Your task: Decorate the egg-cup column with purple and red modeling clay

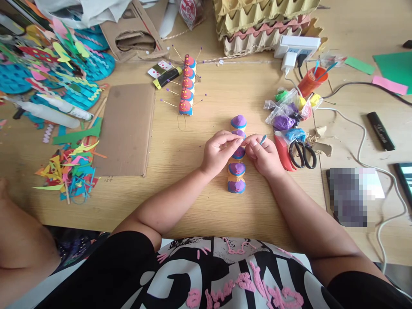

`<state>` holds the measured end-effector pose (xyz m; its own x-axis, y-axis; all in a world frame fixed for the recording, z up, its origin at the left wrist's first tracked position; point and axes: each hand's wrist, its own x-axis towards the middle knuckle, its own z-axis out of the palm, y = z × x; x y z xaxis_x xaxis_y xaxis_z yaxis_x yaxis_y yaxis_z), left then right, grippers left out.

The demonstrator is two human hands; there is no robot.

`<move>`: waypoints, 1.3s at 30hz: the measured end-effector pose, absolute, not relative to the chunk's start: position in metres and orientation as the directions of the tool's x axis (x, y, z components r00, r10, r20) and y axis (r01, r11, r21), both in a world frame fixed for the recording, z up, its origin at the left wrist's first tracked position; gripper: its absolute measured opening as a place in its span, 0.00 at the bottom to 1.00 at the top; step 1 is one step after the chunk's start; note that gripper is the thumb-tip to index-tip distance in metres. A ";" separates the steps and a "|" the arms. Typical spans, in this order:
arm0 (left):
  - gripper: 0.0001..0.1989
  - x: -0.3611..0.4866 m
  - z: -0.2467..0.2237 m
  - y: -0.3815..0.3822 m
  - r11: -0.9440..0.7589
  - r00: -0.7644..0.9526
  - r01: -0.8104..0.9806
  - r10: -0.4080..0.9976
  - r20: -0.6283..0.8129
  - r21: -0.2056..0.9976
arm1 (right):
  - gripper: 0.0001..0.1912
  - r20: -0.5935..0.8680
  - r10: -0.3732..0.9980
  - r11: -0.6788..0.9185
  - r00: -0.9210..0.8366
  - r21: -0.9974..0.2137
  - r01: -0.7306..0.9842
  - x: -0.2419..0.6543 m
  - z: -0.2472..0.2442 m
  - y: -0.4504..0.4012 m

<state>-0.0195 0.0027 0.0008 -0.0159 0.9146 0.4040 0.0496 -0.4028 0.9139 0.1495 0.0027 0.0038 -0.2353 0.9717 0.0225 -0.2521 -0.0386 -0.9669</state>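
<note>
A row of purple and blue clay-covered egg-carton bumps (236,168) runs front to back on the table. My left hand (221,150) is over the row's upper part, thumb and fingertips pinched together; whatever it holds is too small to name. Close by on the right, my right hand (263,154) has its fingers curled around a thin blue tool (263,139), whose tip sticks up. The fingertips of both hands nearly meet. Further back stands a similar red and blue row (186,88), with purple-tipped sticks poking out of its sides.
Brown cardboard (125,128) and colourful paper scraps (72,171) lie left. On the right are black scissors (302,154), bagged clay (285,122), an orange cup (313,81) and a white cable (363,141). Egg trays (264,25) are stacked behind. Another person's arm (22,240) is at lower left.
</note>
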 end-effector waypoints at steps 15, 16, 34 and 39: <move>0.14 -0.021 0.005 0.000 -0.423 0.010 0.047 0.906 0.423 0.905 | 0.23 0.002 0.977 -0.050 -0.215 -0.970 -0.238 0.147 0.009 0.002; 0.14 -0.021 0.004 0.000 -0.415 0.002 0.030 0.910 0.415 0.909 | 0.23 0.005 0.975 -0.051 -0.223 -0.969 -0.242 0.147 0.009 0.002; 0.16 -0.021 0.004 0.000 -0.389 0.005 0.011 0.921 0.389 0.921 | 0.22 -0.012 0.983 -0.053 -0.185 -0.974 -0.220 0.148 0.005 0.004; 0.14 -0.021 0.001 0.001 -0.418 0.030 0.011 0.908 0.418 0.908 | 0.27 -0.014 0.983 -0.054 -0.183 -0.975 -0.214 0.146 0.007 0.003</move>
<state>-0.0208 0.0015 0.0005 0.0296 0.9080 0.4178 0.0110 -0.4183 0.9083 0.1464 0.0033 0.0070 -0.1830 0.9830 -0.0142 -0.2137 -0.0539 -0.9754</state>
